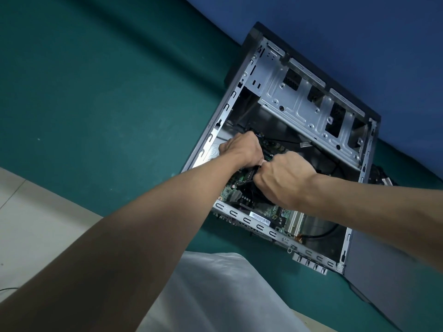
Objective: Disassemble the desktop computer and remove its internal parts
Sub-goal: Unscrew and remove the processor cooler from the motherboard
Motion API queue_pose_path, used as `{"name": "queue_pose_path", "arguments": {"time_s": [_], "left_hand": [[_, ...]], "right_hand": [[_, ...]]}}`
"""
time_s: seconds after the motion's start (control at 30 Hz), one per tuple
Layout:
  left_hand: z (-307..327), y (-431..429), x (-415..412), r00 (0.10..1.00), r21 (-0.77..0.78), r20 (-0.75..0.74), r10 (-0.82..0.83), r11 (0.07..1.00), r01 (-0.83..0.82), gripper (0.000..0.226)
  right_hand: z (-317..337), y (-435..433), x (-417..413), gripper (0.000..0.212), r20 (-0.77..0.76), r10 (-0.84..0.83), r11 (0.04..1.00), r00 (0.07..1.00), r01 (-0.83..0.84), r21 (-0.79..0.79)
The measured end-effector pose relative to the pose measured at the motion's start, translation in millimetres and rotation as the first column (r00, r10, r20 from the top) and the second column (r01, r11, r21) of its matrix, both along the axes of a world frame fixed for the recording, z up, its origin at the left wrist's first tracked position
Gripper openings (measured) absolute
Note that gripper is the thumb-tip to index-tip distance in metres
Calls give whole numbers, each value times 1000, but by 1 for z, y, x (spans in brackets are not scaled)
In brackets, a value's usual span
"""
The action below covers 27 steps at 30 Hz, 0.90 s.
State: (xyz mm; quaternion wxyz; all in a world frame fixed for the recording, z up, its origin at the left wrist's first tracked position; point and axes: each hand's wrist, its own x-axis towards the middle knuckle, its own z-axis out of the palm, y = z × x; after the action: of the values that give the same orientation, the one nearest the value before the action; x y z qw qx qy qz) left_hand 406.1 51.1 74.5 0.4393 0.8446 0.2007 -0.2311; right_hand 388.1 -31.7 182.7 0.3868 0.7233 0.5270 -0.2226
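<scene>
Teal surface [107, 104] meets a blue wall [335, 32]; lots of free room on the left. The open computer case [230, 101] lies on its side, far edge at the wall, drive cage [306, 104] far. Left hand [241, 149] reaches in with fingers curled down; cannot tell what they hold. Right hand [285, 180] has fingers closed on a black part [248, 177] over the motherboard [230, 190]. Barcode label [260, 218] at the near rim is unreadable.

dim bluish light, wide-angle distortion
</scene>
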Motion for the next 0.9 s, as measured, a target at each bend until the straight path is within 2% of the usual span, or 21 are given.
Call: {"name": "queue_pose_path", "arguments": {"time_s": [0.07,0.13,0.17,0.2,0.23,0.27,0.3,0.37,0.4,0.43,0.47,0.53,0.57,0.6,0.67,0.7,0.77,0.8,0.83,0.87,0.9], "left_hand": [[-1,0,0,1000,1,4,-11,1000,11,26],[-2,0,0,1000,-2,9,-17,1000,17,25],[-3,-1,1,1000,-7,9,-14,1000,14,21],[-5,-1,1,1000,-12,9,-5,1000,5,14],[-6,-2,2,1000,-14,9,3,1000,-2,11],[-8,-3,3,1000,-14,10,7,1000,-7,11],[-10,-3,4,1000,-14,9,8,1000,-7,12],[-12,-3,5,1000,-17,6,7,1000,-7,15],[-11,-2,4,1000,-19,3,5,1000,-5,16],[-10,-2,4,1000,-20,2,5,1000,-5,15],[-8,-2,3,1000,-19,5,4,1000,-4,11],[-6,-2,4,1000,-10,11,3,1000,-3,16],[-5,-1,4,1000,-8,4,-4,1000,4,20],[-3,0,3,1000,-9,-4,-12,1000,12,21],[1,1,2,999,-7,-24,-26,1000,25,27],[2,1,2,999,-12,-31,-30,999,29,29],[3,2,2,999,-19,-32,-18,1000,17,28],[3,2,2,1000,-20,-26,-5,1000,4,27],[2,2,2,1000,-17,-15,-1,1000,1,25],[1,1,2,1000,-17,0,-1,1000,1,20],[-1,0,2,1000,-21,10,0,1000,1,15]], "right_hand": [[-2,0,4,29,-41,-223,969,974,226,104],[-8,-4,8,22,-175,-555,791,813,581,191],[-8,-7,12,20,-271,-739,597,617,786,161],[-8,-10,15,17,-365,-879,306,305,950,58],[-7,-14,18,14,-403,-912,-29,-74,993,-118],[-8,-16,19,14,-370,-850,-277,-375,915,-293],[-8,-17,19,15,-318,-792,-394,-521,834,-386],[-12,-13,16,20,-265,-834,-359,-484,841,-405],[-13,-7,15,22,-262,-897,-253,-357,899,-358],[-13,-3,12,23,-255,-958,-61,-134,959,-278],[-10,2,10,23,-220,-960,216,171,956,-199],[-4,6,6,19,-69,-651,759,756,645,-89],[-1,9,4,23,2,-413,908,911,412,-77],[1,11,1,26,25,-214,973,976,216,-77],[3,16,-3,25,-2,-12,997,1000,11,-71],[4,19,-3,21,-31,-21,998,999,19,-52],[2,19,3,10,-94,-224,970,970,231,74],[-1,18,9,8,-142,-415,892,899,433,130],[-3,15,16,13,-216,-637,730,740,669,139],[-4,11,21,17,-290,-836,465,466,882,77],[-6,6,24,19,-343,-934,125,98,991,-57]]}}
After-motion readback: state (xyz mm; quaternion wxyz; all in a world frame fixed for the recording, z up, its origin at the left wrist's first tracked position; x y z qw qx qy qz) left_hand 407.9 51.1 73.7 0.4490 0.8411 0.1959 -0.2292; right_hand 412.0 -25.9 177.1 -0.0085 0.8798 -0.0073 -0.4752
